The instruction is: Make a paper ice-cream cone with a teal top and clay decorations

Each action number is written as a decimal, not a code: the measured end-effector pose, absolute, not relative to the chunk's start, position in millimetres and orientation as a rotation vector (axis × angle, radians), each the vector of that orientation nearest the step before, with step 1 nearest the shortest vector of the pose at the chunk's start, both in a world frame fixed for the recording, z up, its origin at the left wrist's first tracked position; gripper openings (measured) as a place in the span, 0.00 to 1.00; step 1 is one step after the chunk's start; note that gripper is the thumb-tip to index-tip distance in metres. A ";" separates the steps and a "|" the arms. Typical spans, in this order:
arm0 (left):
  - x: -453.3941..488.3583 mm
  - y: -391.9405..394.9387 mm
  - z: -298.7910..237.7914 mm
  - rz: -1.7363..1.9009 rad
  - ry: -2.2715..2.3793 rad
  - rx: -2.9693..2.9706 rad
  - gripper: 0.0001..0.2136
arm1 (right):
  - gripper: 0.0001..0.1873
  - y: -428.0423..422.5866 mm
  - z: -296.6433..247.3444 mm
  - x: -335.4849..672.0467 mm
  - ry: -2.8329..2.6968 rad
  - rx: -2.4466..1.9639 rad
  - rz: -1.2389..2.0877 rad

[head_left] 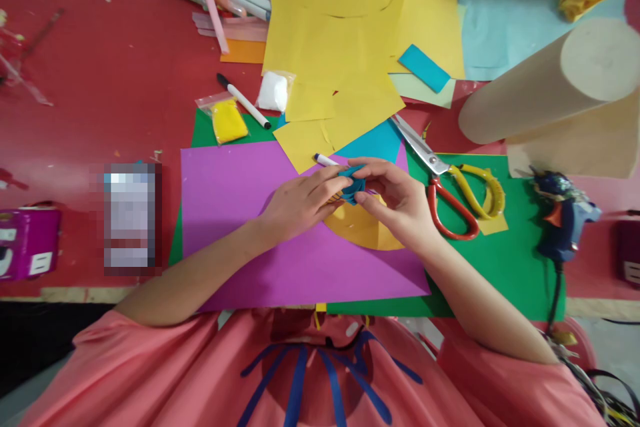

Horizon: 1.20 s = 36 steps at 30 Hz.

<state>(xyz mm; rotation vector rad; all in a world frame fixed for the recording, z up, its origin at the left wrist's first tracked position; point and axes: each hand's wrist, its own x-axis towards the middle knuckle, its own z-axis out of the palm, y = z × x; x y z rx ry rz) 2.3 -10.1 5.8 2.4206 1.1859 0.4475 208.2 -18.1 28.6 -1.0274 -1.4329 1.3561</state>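
Observation:
Both my hands meet over the purple sheet, closed on a small folded piece of blue paper. My left hand grips it from the left with its fingers on top. From the other side my right hand pinches it between thumb and fingers. Under my hands lies a round orange-yellow paper piece, partly covered. A white marker with a dark end lies just beyond my fingers. Right of my right hand rest large scissors with one red and one yellow handle, blades apart.
Yellow sheets cover the back. A thick pale roll and a blue glue gun with a cord are at the right. Bagged yellow clay, a bagged white lump, another marker and a blurred phone lie left.

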 end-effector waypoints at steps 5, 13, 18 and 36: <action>2.0 -9.6 5.1 0.458 1.175 2.441 0.16 | 0.10 -17.5 28.5 207.6 -1.459 -1.028 1.356; 4.0 -10.7 9.0 0.373 1.174 2.445 0.16 | 0.08 -18.3 25.4 202.8 -1.386 -1.106 1.297; 1.5 -11.3 3.3 0.446 1.159 2.435 0.17 | 0.04 -19.1 26.7 201.5 -1.354 -1.124 1.283; 3.0 -11.8 0.6 0.508 1.150 2.335 0.14 | 0.12 -23.2 22.4 191.7 -1.305 -1.214 1.150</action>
